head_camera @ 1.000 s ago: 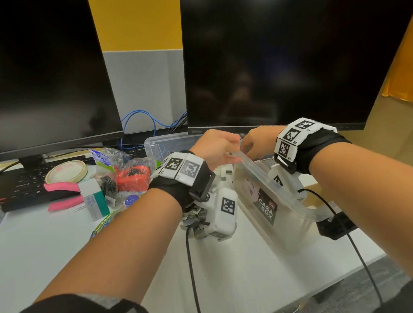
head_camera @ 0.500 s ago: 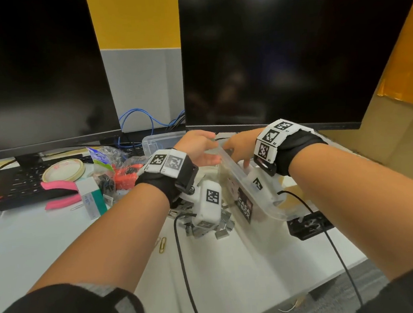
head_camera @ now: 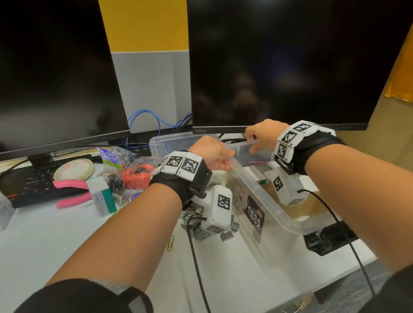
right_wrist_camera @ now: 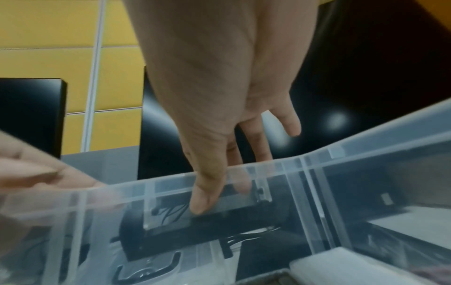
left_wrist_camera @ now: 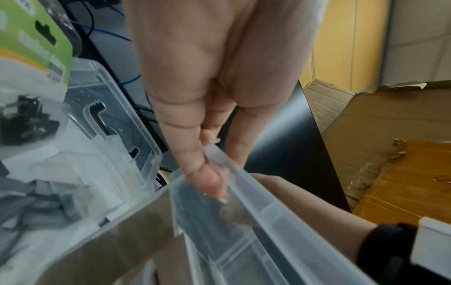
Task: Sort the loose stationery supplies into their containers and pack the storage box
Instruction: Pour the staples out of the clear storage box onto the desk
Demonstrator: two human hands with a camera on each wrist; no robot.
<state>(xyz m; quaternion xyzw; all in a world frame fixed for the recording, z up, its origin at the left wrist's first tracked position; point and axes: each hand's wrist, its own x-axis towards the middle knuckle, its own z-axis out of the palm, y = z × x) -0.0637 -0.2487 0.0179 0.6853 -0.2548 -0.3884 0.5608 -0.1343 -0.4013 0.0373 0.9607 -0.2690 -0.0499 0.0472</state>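
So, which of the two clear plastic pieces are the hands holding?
The nearer one with the black label, tilted up on edge; left hand and right hand grip its rim. The other lies behind, untouched.

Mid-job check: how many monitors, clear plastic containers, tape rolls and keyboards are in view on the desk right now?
Monitors: 2
Clear plastic containers: 2
Tape rolls: 1
Keyboards: 1
Total: 6
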